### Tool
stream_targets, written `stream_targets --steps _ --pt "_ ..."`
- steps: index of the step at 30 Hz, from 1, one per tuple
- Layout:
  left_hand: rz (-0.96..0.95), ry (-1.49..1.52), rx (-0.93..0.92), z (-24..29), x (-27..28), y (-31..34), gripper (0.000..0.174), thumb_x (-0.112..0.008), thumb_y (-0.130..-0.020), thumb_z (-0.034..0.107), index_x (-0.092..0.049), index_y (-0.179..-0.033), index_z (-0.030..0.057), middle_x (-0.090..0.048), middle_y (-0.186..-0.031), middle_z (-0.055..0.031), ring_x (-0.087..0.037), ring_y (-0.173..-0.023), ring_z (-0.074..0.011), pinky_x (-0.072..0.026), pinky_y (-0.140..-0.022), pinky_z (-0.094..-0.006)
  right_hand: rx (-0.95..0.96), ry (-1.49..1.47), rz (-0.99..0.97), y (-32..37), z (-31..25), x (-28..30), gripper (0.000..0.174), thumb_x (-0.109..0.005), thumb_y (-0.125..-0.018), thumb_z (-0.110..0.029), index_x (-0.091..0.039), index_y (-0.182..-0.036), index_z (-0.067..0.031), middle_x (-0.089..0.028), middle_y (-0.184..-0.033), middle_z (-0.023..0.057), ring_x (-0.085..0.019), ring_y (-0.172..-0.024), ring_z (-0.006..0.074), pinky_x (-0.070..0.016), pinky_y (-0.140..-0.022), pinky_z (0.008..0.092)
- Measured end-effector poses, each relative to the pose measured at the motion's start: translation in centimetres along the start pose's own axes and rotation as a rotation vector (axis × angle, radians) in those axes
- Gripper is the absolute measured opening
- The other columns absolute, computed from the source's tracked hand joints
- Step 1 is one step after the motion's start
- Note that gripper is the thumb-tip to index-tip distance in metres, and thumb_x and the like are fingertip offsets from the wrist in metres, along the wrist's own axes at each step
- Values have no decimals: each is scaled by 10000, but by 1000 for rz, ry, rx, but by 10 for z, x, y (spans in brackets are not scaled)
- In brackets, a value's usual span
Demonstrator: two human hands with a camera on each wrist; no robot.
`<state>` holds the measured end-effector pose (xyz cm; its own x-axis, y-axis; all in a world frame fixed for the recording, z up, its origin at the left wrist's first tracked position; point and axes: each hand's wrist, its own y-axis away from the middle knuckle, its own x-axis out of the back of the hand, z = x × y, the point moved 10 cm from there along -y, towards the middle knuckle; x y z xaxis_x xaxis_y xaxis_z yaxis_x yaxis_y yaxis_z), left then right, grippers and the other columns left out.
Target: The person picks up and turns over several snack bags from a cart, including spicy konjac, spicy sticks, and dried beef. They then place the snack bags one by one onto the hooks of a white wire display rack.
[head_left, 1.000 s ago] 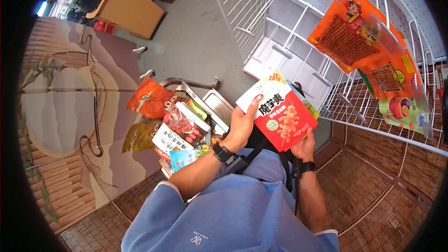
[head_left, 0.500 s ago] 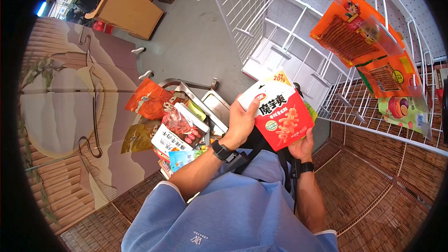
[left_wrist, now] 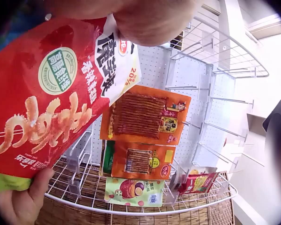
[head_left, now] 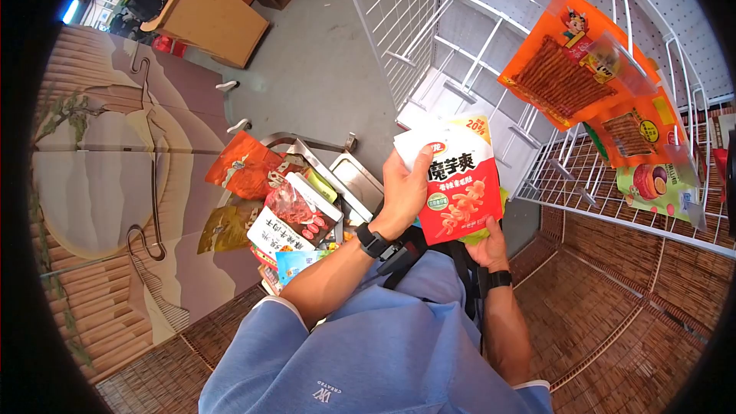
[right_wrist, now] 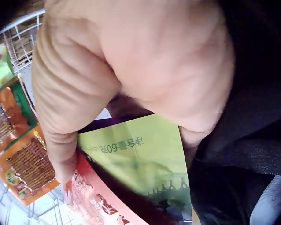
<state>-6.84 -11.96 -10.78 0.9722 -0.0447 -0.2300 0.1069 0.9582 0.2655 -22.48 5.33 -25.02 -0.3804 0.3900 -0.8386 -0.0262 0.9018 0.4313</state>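
A red and white snack pouch (head_left: 460, 184) is held up in front of the person's body, its printed front facing the head camera. My left hand (head_left: 406, 188) grips its upper left edge, thumb on the front. At its bottom right, my right hand (head_left: 488, 249) has the thumb on the red front. Behind it sits a yellow-green packet (right_wrist: 140, 150), which my right hand grips together with the red pouch. The left wrist view shows the red pouch (left_wrist: 51, 93) close up, with the green packet's edge (left_wrist: 9, 183) under its bottom.
On the right, a white wire rack (head_left: 613, 222) carries orange snack bags (head_left: 567, 69) and a green bag (head_left: 655, 188) on hooks. Left of the body, several packets, including a white and brown one (head_left: 295, 215), lie piled by a metal cart (head_left: 356, 180). Wicker panels (head_left: 606, 307) stand at right.
The red pouch has shifted slightly left and turned more upright, both hands moving with it. More of the green packet now shows beneath its bottom edge.
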Motion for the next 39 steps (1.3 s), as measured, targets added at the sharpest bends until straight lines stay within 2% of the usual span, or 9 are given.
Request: stream_targets --steps 9,14,18,26,35,39 --pt "-106 49 39 -8 -21 6 320 -645 -1032 177 -589 -1274 -25 -706 -1176 -89 -659 -1042 -133 -541 -903 -306 0 -29 45 1 -1 2 710 -697 -962 -364 -382 -1537 -92 -499 -1525 130 -493 -1395 329 -389 -1164 567" --pt "-80 -53 -43 -5 -17 2 360 -647 -1030 178 -546 -1305 -31 -682 -1221 -106 -644 -1078 -142 -534 -925 -318 4 -28 42 2 -1 7 715 -692 -965 -384 -383 -1538 -90 -495 -1530 130 -495 -1394 331 -384 -1165 572" --pt "-63 -108 -100 -4 -12 -2 356 -649 -1025 167 -550 -1296 -41 -687 -1214 -108 -649 -1077 -151 -533 -930 -320 -11 -39 39 1 2 3 743 -686 -962 -437 -378 -1543 -91 -492 -1533 129 -485 -1402 332 -375 -1171 570" --pt "-160 -159 -135 13 -23 -1 368 -633 -1020 152 -541 -1310 -54 -693 -1189 -127 -639 -1076 -160 -520 -931 -332 8 14 2 -1 0 -10 834 -675 -926 -567 -370 -1553 -110 -476 -1549 112 -468 -1416 315 -362 -1182 558" --pt "-214 -167 -69 18 -33 4 320 -656 -1008 115 -565 -1268 -48 -696 -1161 -98 -657 -1033 -146 -542 -897 -309 -15 22 -2 -4 6 -4 900 -600 -915 -663 -328 -1577 -116 -440 -1576 112 -440 -1433 325 -342 -1192 561" --pt "-216 -170 -95 25 -36 5 315 -656 -1004 107 -568 -1265 -46 -697 -1161 -101 -658 -1035 -147 -542 -898 -307 1 -6 14 -2 7 6 921 -581 -900 -698 -335 -1576 -123 -445 -1573 104 -439 -1431 322 -332 -1197 559"
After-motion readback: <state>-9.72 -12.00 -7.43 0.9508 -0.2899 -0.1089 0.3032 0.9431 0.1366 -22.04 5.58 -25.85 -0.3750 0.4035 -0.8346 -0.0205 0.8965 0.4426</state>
